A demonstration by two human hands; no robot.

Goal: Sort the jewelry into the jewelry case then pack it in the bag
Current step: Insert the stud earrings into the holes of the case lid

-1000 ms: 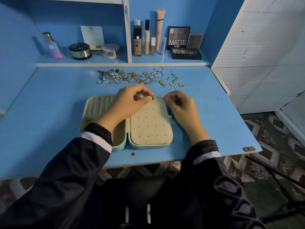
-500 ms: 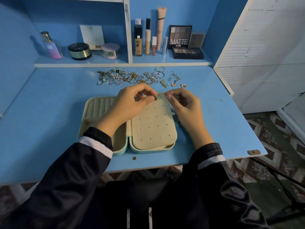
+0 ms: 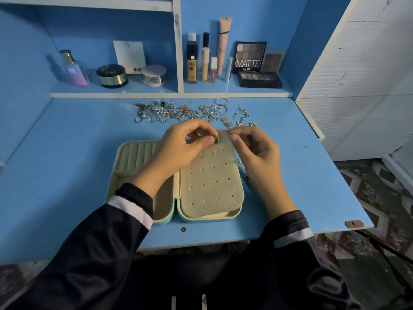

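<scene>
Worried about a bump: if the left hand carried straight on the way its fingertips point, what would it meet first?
Probably the right hand, whose fingertips sit just beyond the green earring that the left hand pinches over the perforated panel; the depth between them is unclear.

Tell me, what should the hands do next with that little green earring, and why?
Probably press the green earring into a hole near the far edge of the perforated panel. The left hand pinches it right at that edge, and the right hand pinches the panel's far corner.
</scene>
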